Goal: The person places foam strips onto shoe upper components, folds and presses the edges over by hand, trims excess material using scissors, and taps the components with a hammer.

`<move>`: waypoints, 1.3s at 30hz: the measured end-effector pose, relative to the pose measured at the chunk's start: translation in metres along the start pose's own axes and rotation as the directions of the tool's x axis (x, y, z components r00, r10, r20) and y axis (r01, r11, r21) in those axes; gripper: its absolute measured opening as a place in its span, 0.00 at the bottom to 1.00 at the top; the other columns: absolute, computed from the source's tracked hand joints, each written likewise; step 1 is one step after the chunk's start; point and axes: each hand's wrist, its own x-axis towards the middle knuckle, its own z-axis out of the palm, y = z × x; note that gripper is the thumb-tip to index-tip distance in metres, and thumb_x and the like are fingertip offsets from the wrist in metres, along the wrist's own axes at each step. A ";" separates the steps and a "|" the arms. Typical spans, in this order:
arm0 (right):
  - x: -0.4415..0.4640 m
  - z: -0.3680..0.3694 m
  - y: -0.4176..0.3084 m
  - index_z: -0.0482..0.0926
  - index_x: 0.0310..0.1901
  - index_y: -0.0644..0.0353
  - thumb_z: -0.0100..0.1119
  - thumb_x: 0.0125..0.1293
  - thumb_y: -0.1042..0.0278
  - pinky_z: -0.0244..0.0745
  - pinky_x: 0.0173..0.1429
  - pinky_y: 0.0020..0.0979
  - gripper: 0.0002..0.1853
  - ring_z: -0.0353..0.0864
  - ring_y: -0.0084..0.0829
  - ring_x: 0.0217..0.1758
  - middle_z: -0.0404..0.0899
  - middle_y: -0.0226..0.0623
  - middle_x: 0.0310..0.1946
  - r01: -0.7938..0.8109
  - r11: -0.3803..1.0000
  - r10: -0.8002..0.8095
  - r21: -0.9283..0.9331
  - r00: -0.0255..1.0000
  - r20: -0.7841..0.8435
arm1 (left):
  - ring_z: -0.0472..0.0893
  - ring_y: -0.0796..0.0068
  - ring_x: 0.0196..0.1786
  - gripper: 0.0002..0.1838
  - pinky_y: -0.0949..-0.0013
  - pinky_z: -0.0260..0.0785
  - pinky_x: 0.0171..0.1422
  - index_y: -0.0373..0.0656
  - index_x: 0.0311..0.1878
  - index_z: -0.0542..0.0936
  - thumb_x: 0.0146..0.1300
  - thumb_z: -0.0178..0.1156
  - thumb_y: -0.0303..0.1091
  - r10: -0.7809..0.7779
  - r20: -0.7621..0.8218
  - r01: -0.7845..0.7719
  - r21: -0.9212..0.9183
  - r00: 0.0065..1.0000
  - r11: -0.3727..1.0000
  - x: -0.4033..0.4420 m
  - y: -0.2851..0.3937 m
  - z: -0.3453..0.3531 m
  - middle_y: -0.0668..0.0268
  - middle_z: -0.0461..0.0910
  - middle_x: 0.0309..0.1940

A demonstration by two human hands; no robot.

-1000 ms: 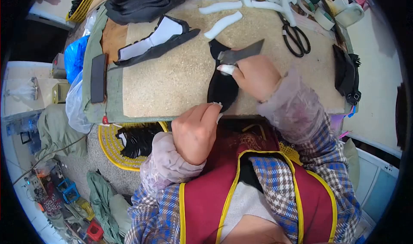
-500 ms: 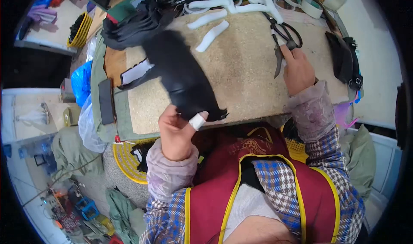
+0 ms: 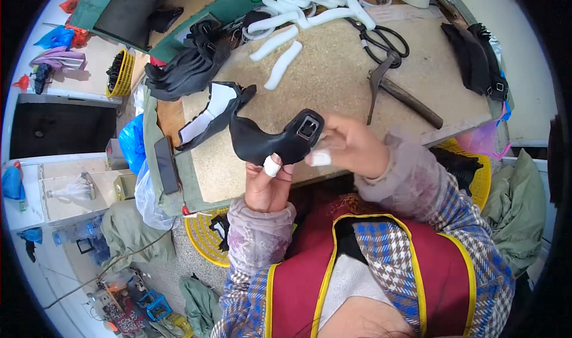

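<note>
My left hand (image 3: pixel 269 186), its thumb wrapped in white tape, pinches the lower edge of a curved black leather piece with a metal buckle (image 3: pixel 262 138). The piece is raised over the table's front edge. At its buckle end is my right hand (image 3: pixel 357 147), thumb also taped and fingers apart; whether they touch the leather is unclear. Beyond that hand lies a hammer (image 3: pixel 411 103) with a dark wooden handle, its head against black-handled scissors (image 3: pixel 384 43). Left of the held piece, a black piece with white lining (image 3: pixel 208 114) lies on the board.
Stacked black leather pieces (image 3: pixel 187 70) lie at the back left, with white foam strips (image 3: pixel 283 64) beside them. More buckled black pieces (image 3: pixel 476 64) are at the right edge. A dark flat object (image 3: pixel 166 165) lies at the left edge. Below stands a yellow basket (image 3: pixel 199 240).
My right hand has let go of the hammer and come left to the leather piece. My left hand has turned the piece so its buckle shows. The view has shifted a little.
</note>
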 end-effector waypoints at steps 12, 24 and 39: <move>0.006 0.008 0.004 0.79 0.46 0.69 0.63 0.61 0.77 0.75 0.48 0.26 0.12 0.79 0.20 0.43 0.81 0.33 0.40 -0.132 0.991 0.132 0.005 0.986 -0.103 | 0.80 0.69 0.55 0.17 0.68 0.76 0.60 0.39 0.58 0.72 0.67 0.57 0.29 -0.001 -0.062 -0.001 -0.032 0.998 0.999 -0.001 -0.001 0.014 0.60 0.78 0.54; 0.007 0.019 0.020 0.77 0.47 0.68 0.64 0.59 0.78 0.75 0.45 0.26 0.14 0.79 0.20 0.40 0.81 0.31 0.38 0.044 0.999 -0.047 -0.031 0.994 -0.099 | 0.83 0.72 0.45 0.13 0.70 0.82 0.42 0.43 0.54 0.75 0.68 0.57 0.31 -0.017 -0.168 0.021 0.022 0.986 1.000 -0.001 -0.002 0.023 0.64 0.81 0.48; 0.004 -0.025 -0.007 0.80 0.40 0.65 0.56 0.70 0.61 0.70 0.39 0.20 0.14 0.75 0.14 0.36 0.80 0.27 0.32 -0.122 0.977 0.135 -0.176 0.989 0.061 | 0.83 0.73 0.41 0.14 0.76 0.77 0.40 0.42 0.47 0.78 0.57 0.63 0.20 0.017 -0.131 0.003 0.154 0.991 0.988 -0.008 -0.003 -0.009 0.64 0.83 0.42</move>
